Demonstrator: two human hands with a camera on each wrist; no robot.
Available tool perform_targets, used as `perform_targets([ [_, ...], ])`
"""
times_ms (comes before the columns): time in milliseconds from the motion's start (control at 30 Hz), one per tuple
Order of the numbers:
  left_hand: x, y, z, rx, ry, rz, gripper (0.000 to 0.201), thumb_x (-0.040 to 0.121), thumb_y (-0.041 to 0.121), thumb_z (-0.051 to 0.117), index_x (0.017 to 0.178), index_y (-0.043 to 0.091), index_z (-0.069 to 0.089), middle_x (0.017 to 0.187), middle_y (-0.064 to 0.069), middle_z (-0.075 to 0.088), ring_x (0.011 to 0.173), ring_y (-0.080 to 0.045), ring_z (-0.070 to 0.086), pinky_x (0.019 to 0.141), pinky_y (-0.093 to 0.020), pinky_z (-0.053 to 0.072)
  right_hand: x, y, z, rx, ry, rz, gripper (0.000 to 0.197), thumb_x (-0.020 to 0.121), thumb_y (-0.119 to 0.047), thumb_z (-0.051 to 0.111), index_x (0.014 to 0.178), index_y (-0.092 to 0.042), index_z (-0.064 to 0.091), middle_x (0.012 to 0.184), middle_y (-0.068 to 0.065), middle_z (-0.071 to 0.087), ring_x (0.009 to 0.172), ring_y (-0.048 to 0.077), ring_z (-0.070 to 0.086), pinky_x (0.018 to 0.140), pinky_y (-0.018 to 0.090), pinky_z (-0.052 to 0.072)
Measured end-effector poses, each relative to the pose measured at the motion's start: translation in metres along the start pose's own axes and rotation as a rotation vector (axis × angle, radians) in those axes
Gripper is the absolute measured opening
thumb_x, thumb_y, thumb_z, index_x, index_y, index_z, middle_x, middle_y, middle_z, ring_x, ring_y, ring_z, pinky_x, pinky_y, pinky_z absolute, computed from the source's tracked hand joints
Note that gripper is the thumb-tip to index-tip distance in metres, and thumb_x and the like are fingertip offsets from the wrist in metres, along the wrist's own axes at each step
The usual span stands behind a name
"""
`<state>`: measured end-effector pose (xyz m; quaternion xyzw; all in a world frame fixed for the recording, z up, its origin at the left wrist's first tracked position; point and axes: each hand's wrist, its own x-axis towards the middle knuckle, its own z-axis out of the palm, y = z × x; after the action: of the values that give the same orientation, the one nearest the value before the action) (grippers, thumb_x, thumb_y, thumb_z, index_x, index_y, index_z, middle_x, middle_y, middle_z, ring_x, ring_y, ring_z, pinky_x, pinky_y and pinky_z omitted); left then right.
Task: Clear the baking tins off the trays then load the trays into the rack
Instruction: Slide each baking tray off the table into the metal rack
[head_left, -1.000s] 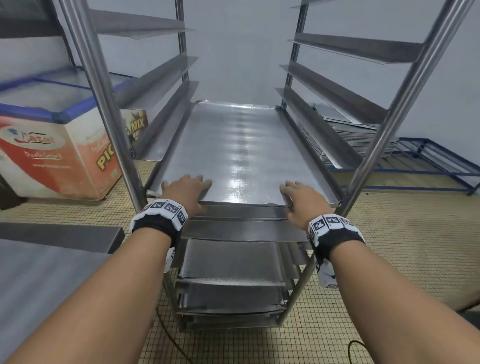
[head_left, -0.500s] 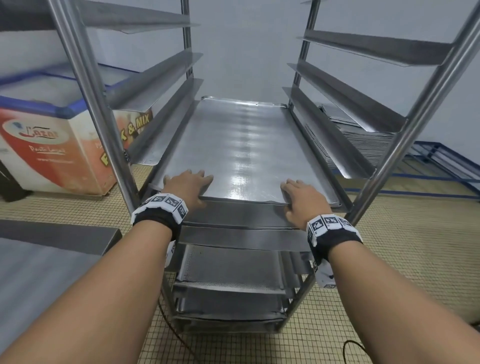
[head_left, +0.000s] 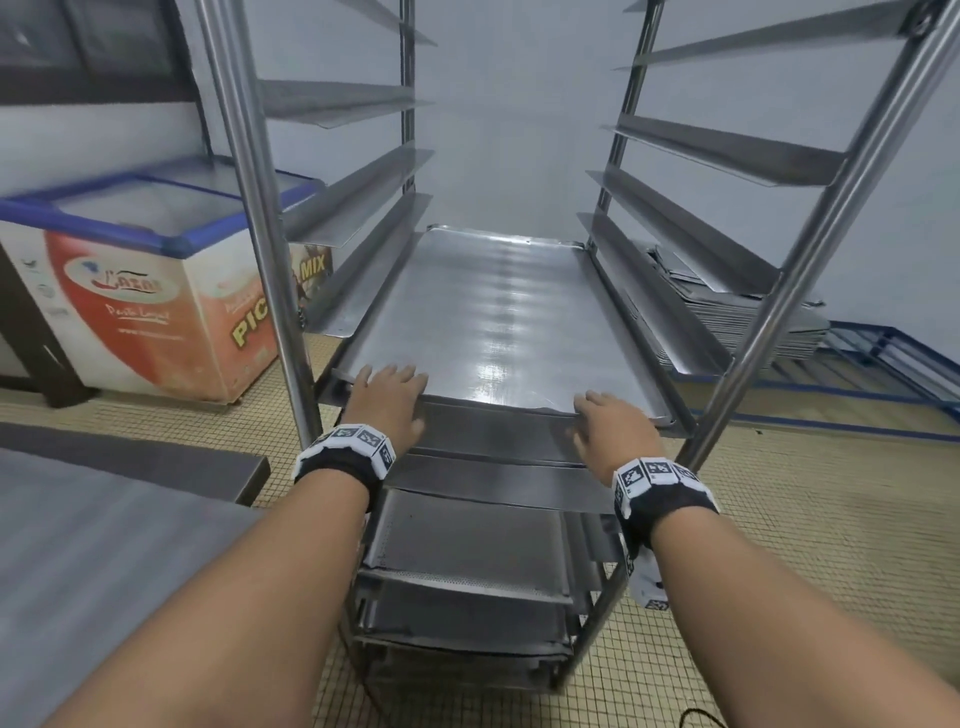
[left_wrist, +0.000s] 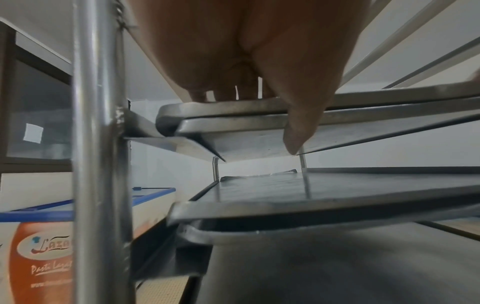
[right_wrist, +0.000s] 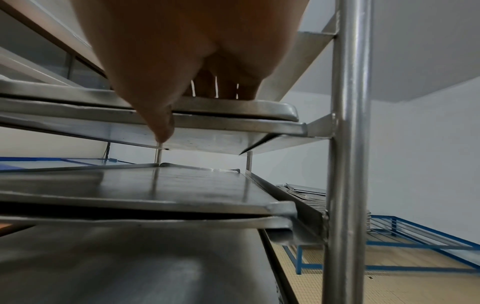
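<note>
Two hands: left hand (head_left: 387, 400), right hand (head_left: 615, 431) press one tray (head_left: 498, 312) in rack (head_left: 249, 208).

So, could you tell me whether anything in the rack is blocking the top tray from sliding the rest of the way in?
Nothing visible does. The top tray sits on the rack's side runners, its surface bare, with both hands, left hand and right hand, on its near edge.
</note>
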<state>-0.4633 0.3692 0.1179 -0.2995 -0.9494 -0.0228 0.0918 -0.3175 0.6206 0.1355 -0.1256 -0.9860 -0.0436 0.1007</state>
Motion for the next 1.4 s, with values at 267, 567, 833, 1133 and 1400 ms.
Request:
perform_targets([
  [267,-0.078,-0.015,0.016,-0.325,0.063,-0.046,0.073,0.091,0.017,0.059,0.155,0.015,0.024,0.164,-0.005,0.009,0.152,-0.027,0.006,0.123,-0.038,0.015,-0.052,-0.058,0.009,0.103,0.06,-0.029,0.063,0.099,-0.024,0.05,0.155,-0.008,0.024,0.163,0.008,0.018,0.152,0.023,0.012,0.123,0.03,0.009],
  [567,-0.198,-0.095,0.062,-0.374,-0.237,-0.562,0.056,0.09,0.022,0.056,0.144,0.009,0.045,0.139,-0.014,0.055,0.127,-0.031,0.053,0.104,-0.037,0.045,-0.056,-0.185,0.074,0.283,-0.245,-0.216,0.039,0.098,-0.024,0.043,0.133,-0.011,0.053,0.136,0.008,0.056,0.124,0.029,0.052,0.098,0.037,0.046],
  [833,-0.3,-0.135,0.113,-0.369,-0.408,-1.14,0.078,0.081,0.053,0.066,0.146,0.025,0.032,0.153,-0.003,0.033,0.142,-0.03,0.027,0.111,-0.055,0.031,-0.035,-0.29,0.112,0.282,-0.494,-0.431,0.035,0.095,-0.033,0.053,0.124,-0.016,0.061,0.117,0.013,0.068,0.105,0.034,0.066,0.089,0.041,0.055],
  [1133,-0.356,-0.108,0.138,-0.501,-0.436,-1.435,0.128,0.066,0.071,0.073,0.154,0.036,-0.013,0.159,0.0,-0.031,0.148,-0.028,-0.024,0.105,-0.077,0.004,-0.005,-0.359,0.147,0.296,-0.626,-0.522,0.044,0.084,-0.033,0.068,0.12,-0.009,0.063,0.121,0.011,0.066,0.112,0.03,0.063,0.097,0.036,0.052],
  [1400,-0.362,-0.082,0.125,-0.471,-0.396,-1.835,0.161,0.046,0.077,0.079,0.144,0.026,-0.038,0.152,-0.02,-0.04,0.142,-0.044,-0.029,0.106,-0.077,0.002,0.016,-0.372,0.17,0.464,-0.701,-0.388,0.07,0.059,-0.041,0.084,0.12,-0.012,0.061,0.114,0.01,0.068,0.109,0.031,0.065,0.092,0.039,0.054],
])
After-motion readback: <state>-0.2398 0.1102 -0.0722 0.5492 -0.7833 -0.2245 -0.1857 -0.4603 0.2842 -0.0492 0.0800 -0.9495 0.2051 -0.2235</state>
